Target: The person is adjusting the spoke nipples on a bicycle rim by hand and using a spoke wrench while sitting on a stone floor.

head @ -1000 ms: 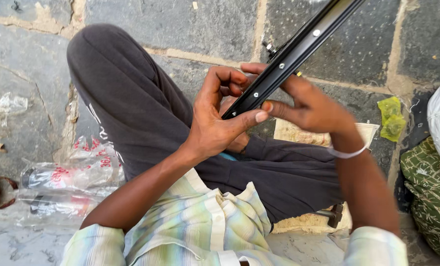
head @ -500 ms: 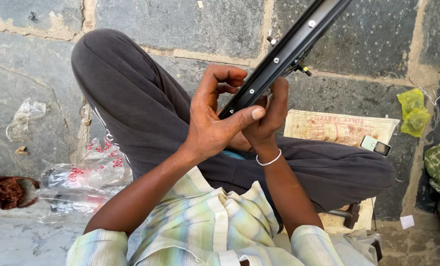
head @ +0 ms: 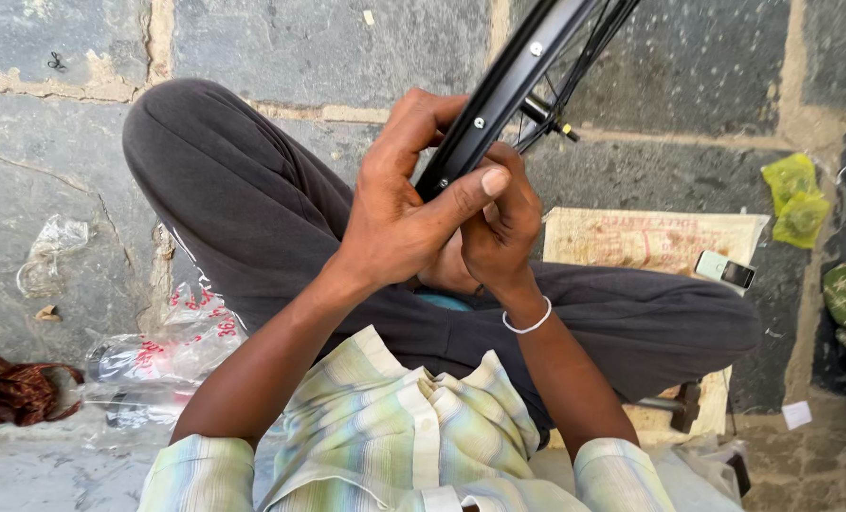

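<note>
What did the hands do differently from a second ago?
The right hand slid from out on the black wheel rim in beside the left hand, and both now grip the rim's end. The left hand kept its hold; the person stayed cross-legged.

Two hands, the left hand and right hand, are gripping one black wheel rim. One white bracelet is circling the right wrist. Lying around are one phone at right, two green scraps at upper right, and one clear plastic bag at lower left.
</note>
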